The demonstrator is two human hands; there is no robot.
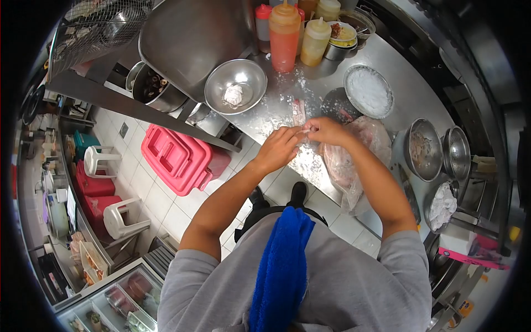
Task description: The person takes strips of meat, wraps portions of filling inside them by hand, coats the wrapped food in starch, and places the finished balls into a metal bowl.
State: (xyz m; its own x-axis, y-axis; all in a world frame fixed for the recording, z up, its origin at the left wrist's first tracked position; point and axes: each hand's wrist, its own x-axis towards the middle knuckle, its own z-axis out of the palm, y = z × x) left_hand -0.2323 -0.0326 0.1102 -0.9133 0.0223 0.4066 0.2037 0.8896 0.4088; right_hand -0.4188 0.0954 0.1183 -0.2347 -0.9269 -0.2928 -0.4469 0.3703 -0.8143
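Steel counter [406,69], blotched with white powder. Right hand [325,131] pinches a pale scrap [306,131] above the counter's near side; fingers hide most of it, identity unclear. Left hand [280,145] curled alongside, fingertips at the scrap; whether it grips, cannot tell. Pink strip [298,112] lies just beyond. Clear bag [336,166] partly under right forearm, pinkish contents blurred by plastic. Squeeze bottles [284,41] crowd the far end, some cut off by frame. Floor white-tiled [170,220]; pink lidded tub [177,157] on it. Corners black.
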